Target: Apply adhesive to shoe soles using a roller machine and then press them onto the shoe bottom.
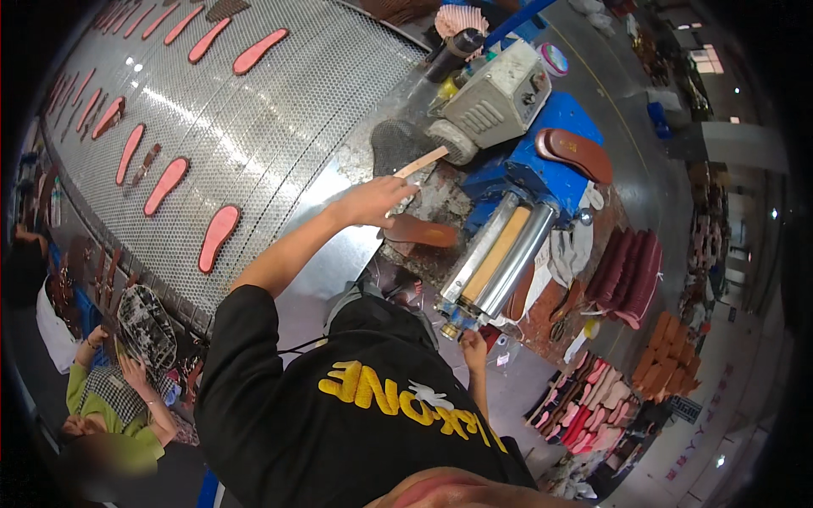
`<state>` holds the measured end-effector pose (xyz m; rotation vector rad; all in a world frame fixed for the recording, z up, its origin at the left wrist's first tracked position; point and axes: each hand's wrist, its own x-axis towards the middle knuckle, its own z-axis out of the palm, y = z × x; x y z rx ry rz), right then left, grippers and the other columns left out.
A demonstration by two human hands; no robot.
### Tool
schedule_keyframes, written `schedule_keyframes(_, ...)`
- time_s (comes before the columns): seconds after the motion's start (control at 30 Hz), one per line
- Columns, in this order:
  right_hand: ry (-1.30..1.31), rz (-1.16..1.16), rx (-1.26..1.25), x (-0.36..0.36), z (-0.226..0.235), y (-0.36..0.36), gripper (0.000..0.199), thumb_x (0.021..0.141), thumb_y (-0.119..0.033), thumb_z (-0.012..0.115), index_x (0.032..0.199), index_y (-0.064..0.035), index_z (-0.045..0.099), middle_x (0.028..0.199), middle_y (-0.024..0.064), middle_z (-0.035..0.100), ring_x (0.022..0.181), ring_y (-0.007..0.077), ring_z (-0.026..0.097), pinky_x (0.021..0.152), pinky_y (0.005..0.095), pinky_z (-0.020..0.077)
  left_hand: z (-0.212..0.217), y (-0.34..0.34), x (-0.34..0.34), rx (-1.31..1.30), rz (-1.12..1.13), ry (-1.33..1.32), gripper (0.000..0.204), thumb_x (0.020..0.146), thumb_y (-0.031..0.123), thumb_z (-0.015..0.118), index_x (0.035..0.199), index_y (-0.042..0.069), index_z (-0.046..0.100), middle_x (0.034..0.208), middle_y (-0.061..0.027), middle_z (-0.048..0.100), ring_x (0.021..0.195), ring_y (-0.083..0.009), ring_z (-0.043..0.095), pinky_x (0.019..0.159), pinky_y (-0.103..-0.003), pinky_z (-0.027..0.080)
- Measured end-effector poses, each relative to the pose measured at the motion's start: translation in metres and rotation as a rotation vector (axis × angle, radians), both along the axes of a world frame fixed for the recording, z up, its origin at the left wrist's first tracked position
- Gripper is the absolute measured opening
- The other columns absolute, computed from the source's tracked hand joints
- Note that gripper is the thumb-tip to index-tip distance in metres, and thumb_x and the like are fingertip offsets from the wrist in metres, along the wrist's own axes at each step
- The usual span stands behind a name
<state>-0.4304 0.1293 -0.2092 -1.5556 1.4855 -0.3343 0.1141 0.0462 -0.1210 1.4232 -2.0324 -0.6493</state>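
Observation:
My left hand [377, 203] reaches over the cluttered worktop, fingers partly spread and pale residue on the fingertips. Beside its knuckles a flat light-brown stick [421, 162] slants up to the round front of a grey machine [495, 97]. A brown shoe sole [423, 232] lies just under the thumb; whether they touch is unclear. Low beside the end of a roller machine with shiny metal rollers [517, 262], my right hand [474, 347] has its fingers curled, near a brass-coloured knob [449, 332]. What they hold, if anything, is hidden.
A mesh conveyor [279, 118] at the left carries several pink insoles [220, 239]. Brown soles [576, 155] lie on the blue housing. White gloves [572, 254] and stacked dark-red pieces [625, 275] are at the right. Another person [118, 398] works at the lower left.

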Motion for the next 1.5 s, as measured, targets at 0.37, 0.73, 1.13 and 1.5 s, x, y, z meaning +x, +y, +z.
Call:
schedule_keyframes(0.37,0.123,-0.263,0.347,0.002,0.010,0.044,0.022,0.080,-0.008,0.052,0.102,-0.0049,0.055,0.081,0.0064,0.062,0.062,0.0150,0.060,0.050,0.0268,0.0482,-0.055,0.050,-0.066,0.088,0.182,0.064,0.089,0.058,0.015,0.074,0.133,0.001,0.028,0.132,-0.0167,0.034,0.123,-0.0332,0.033,0.102,-0.041,0.028)
schedule_keyframes(0.73,0.010,-0.254,0.396,-0.008,-0.007,0.057,0.023,0.082,-0.004,0.051,0.104,-0.0076,0.054,0.079,0.0034,0.060,0.065,0.0131,0.059,0.052,0.0252,0.0458,-0.083,0.003,-0.076,0.022,-0.083,-0.165,0.083,0.061,0.023,0.075,0.131,0.007,0.034,0.120,-0.0120,0.044,0.115,-0.0301,0.041,0.097,-0.040,0.032)
schedule_keyframes(1.13,0.004,-0.251,0.452,-0.018,-0.009,0.074,0.018,0.084,-0.007,0.050,0.101,-0.0062,0.054,0.074,0.0031,0.059,0.059,0.0127,0.058,0.047,0.0248,0.0457,-0.073,0.018,-0.061,0.132,-0.038,-0.205,0.067,0.061,0.025,0.074,0.120,0.008,0.046,0.104,-0.0160,0.050,0.102,-0.0330,0.048,0.083,-0.041,0.041)
schedule_keyframes(1.5,-0.062,-0.117,0.461,-0.010,-0.027,0.057,0.019,0.082,-0.005,0.049,0.100,-0.0034,0.057,0.073,0.0037,0.059,0.061,0.0118,0.054,0.053,0.0254,0.0439,-0.070,0.174,0.056,0.833,0.880,1.620,0.044,0.092,0.038,0.041,0.124,0.009,0.046,0.115,-0.0052,0.055,0.101,-0.0204,0.056,0.079,-0.038,0.049)
